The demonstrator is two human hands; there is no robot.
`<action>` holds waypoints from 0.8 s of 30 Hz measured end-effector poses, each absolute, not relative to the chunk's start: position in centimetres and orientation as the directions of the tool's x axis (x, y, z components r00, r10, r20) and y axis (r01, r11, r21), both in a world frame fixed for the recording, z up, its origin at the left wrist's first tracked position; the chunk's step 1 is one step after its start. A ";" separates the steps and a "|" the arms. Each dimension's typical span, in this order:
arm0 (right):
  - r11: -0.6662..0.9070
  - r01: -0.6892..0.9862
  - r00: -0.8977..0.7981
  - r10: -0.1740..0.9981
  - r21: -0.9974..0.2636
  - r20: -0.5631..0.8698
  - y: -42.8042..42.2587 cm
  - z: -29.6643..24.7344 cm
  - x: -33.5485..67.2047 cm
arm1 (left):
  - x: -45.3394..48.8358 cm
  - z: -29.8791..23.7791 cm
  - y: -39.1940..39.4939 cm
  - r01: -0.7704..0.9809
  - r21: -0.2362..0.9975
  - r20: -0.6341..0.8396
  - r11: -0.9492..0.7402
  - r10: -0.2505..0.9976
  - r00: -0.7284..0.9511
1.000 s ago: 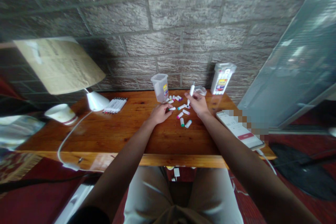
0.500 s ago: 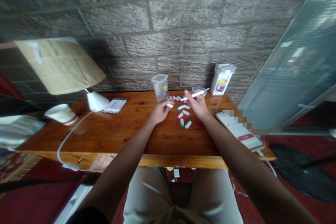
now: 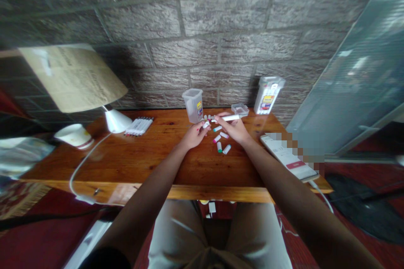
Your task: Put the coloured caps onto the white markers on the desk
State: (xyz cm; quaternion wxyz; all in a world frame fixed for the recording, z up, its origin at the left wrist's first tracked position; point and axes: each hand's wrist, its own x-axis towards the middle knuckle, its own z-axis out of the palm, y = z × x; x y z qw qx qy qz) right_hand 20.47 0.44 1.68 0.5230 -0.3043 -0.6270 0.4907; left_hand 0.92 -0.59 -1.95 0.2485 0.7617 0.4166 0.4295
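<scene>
My left hand [image 3: 195,135] is closed on a white marker cap [image 3: 205,125], pinched at the fingertips. In my right hand [image 3: 235,128] is a white marker [image 3: 232,117], lying almost level, its left end close to the cap. Several loose marker caps lie on the table around my hands, among them a green-ended cap [image 3: 219,147], a pale cap [image 3: 227,149] and a pink-ended cap [image 3: 216,138]. Just behind my left hand stands an open clear plastic marker box [image 3: 193,107]. Its clear lid [image 3: 240,109] rests beyond my right hand.
A filled marker case [image 3: 269,96] stands at the back right. Several white markers [image 3: 139,126] lie in a row at left, near a lamp [image 3: 117,122] and a paper cup [image 3: 74,136]. A phone [image 3: 288,157] with a cable lies at the right edge of the wooden table [image 3: 126,164].
The marker in my right hand has turned to nearly level and shifted left, its end now close to the cap. My left hand has tilted the cap up slightly.
</scene>
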 end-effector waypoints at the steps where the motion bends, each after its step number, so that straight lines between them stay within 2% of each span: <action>1: 0.364 -0.123 -0.263 0.885 -0.923 0.384 0.4 1.7 20.4 | 0.9 -2.0 -0.6 0.431 0.724 0.452 -0.539 0.842 0.293; 6: 0.471 -0.073 -0.313 0.826 -0.879 0.468 0.9 1.4 20.3 | 0.8 -1.7 -0.7 0.475 0.685 0.452 -0.552 0.834 0.317; 16: 0.572 -0.016 -0.386 0.753 -0.820 0.533 1.0 0.7 20.2 | 0.7 -1.9 -0.6 0.424 0.738 0.410 -0.525 0.848 0.337; 18: 0.582 -0.001 -0.323 0.769 -0.813 0.551 1.2 0.8 20.4 | 0.8 -1.9 -0.7 0.412 0.753 0.393 -0.513 0.853 0.344; 21: 0.573 0.008 -0.118 0.814 -0.820 0.568 1.7 1.1 21.0 | 0.9 -1.9 -0.8 0.399 0.760 0.377 -0.514 0.848 0.373; 24: 0.510 -0.032 0.017 0.860 -0.860 0.510 2.3 1.3 21.5 | 1.1 -2.1 -0.7 0.368 0.780 0.373 -0.506 0.848 0.376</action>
